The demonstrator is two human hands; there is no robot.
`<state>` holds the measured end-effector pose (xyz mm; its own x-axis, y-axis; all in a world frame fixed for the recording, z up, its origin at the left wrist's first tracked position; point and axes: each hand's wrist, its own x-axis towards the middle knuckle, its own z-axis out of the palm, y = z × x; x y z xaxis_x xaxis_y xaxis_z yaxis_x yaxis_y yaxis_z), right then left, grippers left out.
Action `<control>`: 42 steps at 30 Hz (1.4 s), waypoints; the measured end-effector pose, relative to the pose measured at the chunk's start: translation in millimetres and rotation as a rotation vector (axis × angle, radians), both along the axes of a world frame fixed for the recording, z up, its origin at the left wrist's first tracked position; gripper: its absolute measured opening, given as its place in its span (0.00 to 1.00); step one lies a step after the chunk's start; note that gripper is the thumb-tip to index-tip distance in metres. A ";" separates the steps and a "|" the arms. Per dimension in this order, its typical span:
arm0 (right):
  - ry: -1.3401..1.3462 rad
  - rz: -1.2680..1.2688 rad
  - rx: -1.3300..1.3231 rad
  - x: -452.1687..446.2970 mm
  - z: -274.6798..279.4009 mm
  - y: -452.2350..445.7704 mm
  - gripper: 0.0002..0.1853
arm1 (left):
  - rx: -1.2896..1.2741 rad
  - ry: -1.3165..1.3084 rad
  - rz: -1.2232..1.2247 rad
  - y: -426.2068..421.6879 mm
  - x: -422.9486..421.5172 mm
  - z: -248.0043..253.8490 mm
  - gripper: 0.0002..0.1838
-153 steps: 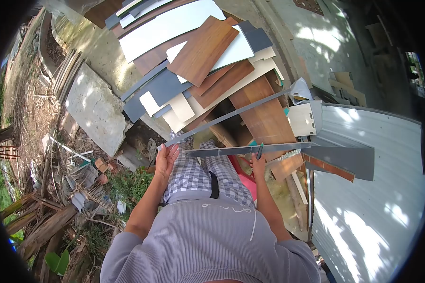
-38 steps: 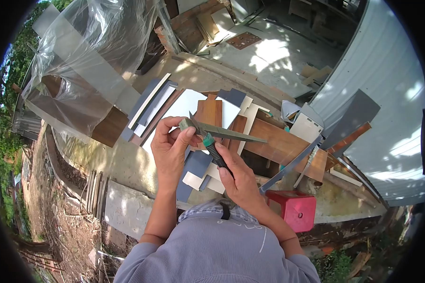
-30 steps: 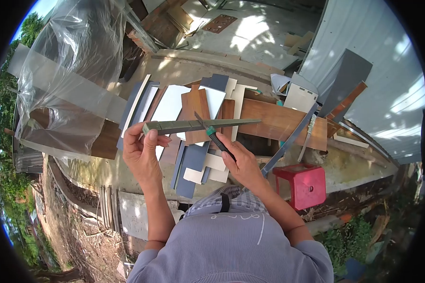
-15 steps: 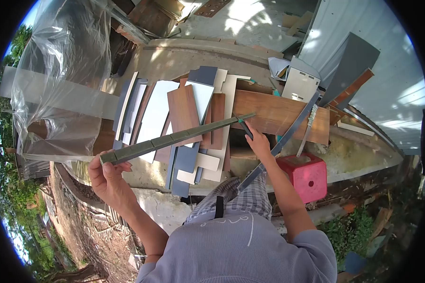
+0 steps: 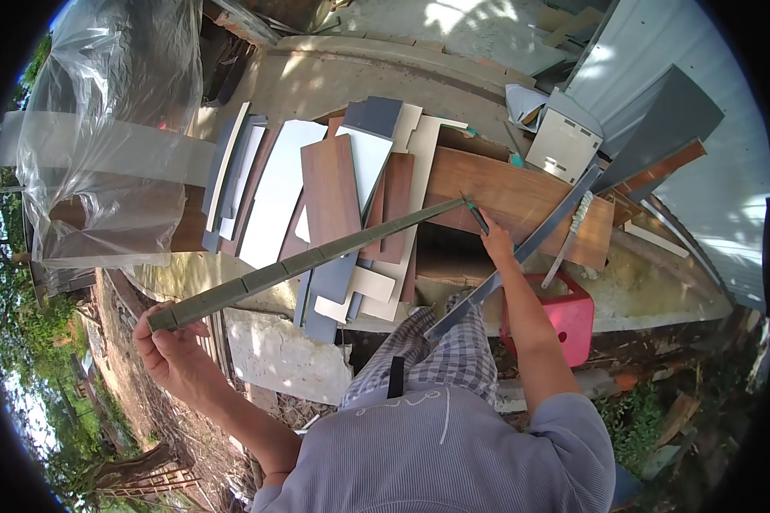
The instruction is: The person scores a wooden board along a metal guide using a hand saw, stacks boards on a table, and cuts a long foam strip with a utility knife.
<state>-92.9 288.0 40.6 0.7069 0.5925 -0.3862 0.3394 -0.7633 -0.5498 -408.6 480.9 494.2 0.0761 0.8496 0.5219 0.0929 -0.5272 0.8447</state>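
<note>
My left hand (image 5: 175,359) is closed around the near end of a long, narrow grey-green strip (image 5: 287,267) with lines across its face. The strip slants up to the right, over the boards, and its far end lies by my right hand (image 5: 498,242). That hand is wrapped around a slim tool with a black and green handle (image 5: 477,216), whose pointed tip is at the strip's far end. Its exact kind is too small to make out. Below the strip lies a pile of cut boards, among them a brown wood-grain board (image 5: 329,184) and a white board (image 5: 282,192).
A wide brown plank (image 5: 513,192) lies right of the pile. A long dark metal bar (image 5: 539,235) leans diagonally beside my right forearm. Near it stand a pink plastic stool (image 5: 569,325) and a white box (image 5: 565,141). Clear plastic sheeting (image 5: 111,111) hangs at left.
My left hand has moved down and left with the strip's near end. My right hand and the tool have shifted right, to the strip's far tip. The camera view has also turned slightly.
</note>
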 end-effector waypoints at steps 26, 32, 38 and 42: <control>0.972 -0.881 1.008 -165.0 103.8 17.6 0.18 | -1.114 0.334 -0.441 -48.0 -69.3 -178.2 0.13; 0.659 -0.825 0.765 -120.4 73.9 -34.3 0.19 | -1.279 0.621 -0.700 -80.1 -67.7 -362.7 0.15; 0.538 -0.693 0.643 -98.9 89.7 -54.9 0.19 | -0.881 1.061 -0.668 -129.1 -78.5 -496.3 0.17; 0.565 -0.623 0.571 -99.8 92.7 -60.5 0.19 | -0.777 1.099 -0.533 -145.4 -70.9 -494.6 0.17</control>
<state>-192.6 227.5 133.2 0.7543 0.3819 -0.5340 -0.4515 -0.2888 -0.8442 -479.5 335.5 -0.4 0.5194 0.6289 -0.5785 0.8132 -0.1557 0.5608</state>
